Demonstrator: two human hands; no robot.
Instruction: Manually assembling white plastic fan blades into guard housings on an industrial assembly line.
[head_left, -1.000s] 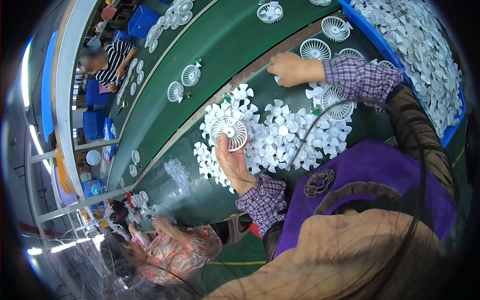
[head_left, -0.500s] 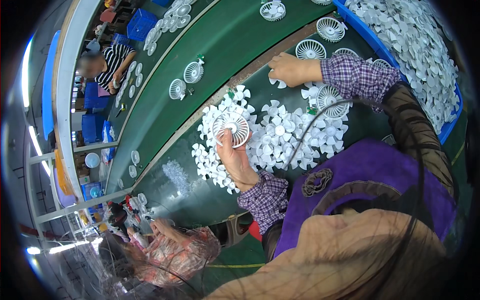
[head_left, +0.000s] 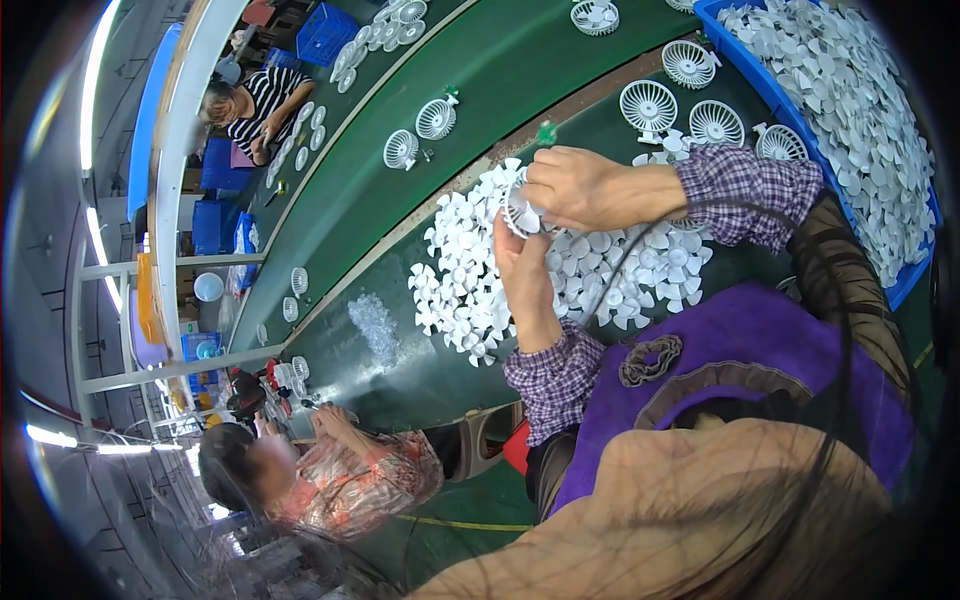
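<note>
My left hand [head_left: 527, 275] holds a small white round fan housing [head_left: 511, 214] from below, tilted, with the thumb and fingers on its slatted rim. My right hand [head_left: 590, 188] is closed at the housing's open side, its fingertips on a white fan blade [head_left: 531, 208] that they partly hide. A small green circuit board [head_left: 546, 133] sticks out just beyond the right hand. Under and around both hands spreads a heap of loose white fan blades [head_left: 465, 275] on the green work surface.
Several slatted fan housings [head_left: 716, 123] lie beyond my right forearm, beside a blue bin [head_left: 890, 285] full of blades. A green conveyor [head_left: 350, 235] carries more housings. Clear plastic bits [head_left: 374, 328] lie left. One person [head_left: 355, 470] sits at lower left, another [head_left: 265, 110] across the conveyor.
My right hand has come back from the far side of the heap to the fan housing. My left hand has turned the housing on edge and lifted it toward the right hand.
</note>
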